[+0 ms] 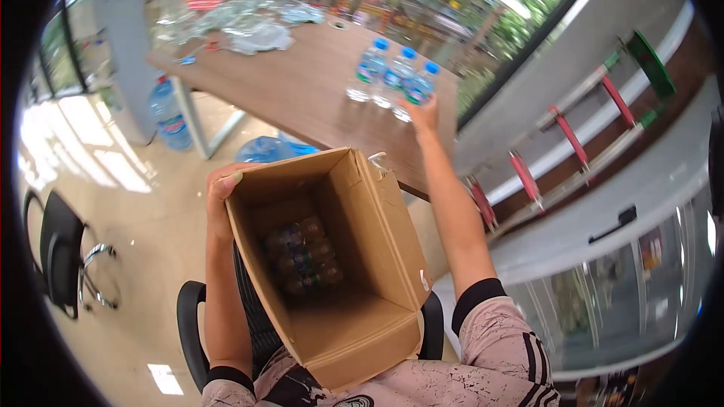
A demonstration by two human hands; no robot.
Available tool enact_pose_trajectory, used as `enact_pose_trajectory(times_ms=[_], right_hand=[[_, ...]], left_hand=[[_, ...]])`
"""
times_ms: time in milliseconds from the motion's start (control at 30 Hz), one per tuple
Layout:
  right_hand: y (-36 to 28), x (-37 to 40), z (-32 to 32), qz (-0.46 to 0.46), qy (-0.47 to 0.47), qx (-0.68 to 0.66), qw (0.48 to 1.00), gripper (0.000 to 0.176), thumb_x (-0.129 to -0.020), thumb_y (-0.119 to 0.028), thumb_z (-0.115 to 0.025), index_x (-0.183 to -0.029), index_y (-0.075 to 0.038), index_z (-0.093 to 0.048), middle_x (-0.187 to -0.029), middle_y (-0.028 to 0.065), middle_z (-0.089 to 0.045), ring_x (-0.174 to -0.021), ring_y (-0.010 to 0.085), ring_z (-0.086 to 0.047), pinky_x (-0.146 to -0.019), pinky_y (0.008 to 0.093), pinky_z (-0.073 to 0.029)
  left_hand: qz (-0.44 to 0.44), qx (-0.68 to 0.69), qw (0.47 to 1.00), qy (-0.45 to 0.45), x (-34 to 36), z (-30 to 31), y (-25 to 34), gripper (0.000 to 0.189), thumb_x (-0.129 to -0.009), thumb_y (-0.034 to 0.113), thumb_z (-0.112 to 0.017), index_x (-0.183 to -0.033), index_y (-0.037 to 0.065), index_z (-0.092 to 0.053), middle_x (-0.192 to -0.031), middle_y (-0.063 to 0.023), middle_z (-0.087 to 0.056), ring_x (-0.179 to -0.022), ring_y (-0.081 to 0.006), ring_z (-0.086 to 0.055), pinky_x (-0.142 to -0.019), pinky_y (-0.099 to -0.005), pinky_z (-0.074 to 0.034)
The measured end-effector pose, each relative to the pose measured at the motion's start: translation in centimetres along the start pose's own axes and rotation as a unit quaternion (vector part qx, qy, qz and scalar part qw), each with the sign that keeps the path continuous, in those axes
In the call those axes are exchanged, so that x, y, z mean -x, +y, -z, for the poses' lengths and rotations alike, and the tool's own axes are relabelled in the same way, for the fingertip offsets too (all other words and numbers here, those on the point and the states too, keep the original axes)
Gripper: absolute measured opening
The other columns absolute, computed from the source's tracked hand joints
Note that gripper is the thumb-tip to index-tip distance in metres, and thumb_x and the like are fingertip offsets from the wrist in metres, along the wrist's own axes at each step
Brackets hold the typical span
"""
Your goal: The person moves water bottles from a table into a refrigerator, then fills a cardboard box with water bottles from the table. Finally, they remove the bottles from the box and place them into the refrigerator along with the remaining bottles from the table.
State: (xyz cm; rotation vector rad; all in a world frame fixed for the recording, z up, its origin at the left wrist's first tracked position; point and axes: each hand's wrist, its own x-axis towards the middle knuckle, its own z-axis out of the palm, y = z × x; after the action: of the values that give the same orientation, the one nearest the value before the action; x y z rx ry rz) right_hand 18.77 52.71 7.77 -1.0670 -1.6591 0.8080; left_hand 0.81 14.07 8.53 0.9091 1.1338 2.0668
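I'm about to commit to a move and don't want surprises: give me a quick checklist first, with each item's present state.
1. Left hand on the rim of the cardboard box: ok.
2. Box mouth open: ok.
3. Right hand at the rightmost bottle of the three on the table: ok; firmness of grip, cannot tell.
4. Those three upright, blue caps on: ok.
5. Table free of loose plastic wrap: not ok, it lies at the far left end.
6. Support under the box: cannot tell, hidden.

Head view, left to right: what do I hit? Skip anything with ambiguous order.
Black wheeled chair → large floor bottle → left hand → three blue-capped bottles → red-runged ladder.
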Motion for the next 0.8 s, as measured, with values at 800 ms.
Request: enact_pose_trajectory(times_ms=[800], right_hand=[[-29.9, 22.5, -6.3, 0.501, -0.757, -0.006, 0.419, 0.057, -0.052, -0.023, -0.080, -0.101, -0.003, -0.060, -0.087, 0.0131, -0.066, -0.081, 0.0300, -0.065, -0.076, 0.0352, -0.052]], left_hand=[[-0.120, -0.171, 0.949, 0.236, 11.1, 7.9, 7.7, 0.054, -0.077, 0.036, -0.043, -0.094, -0.011, -0.063, -0.090, -0.0167, -0.066, -0.081, -0.0208, -0.062, -0.076, -0.0289, -0.047]])
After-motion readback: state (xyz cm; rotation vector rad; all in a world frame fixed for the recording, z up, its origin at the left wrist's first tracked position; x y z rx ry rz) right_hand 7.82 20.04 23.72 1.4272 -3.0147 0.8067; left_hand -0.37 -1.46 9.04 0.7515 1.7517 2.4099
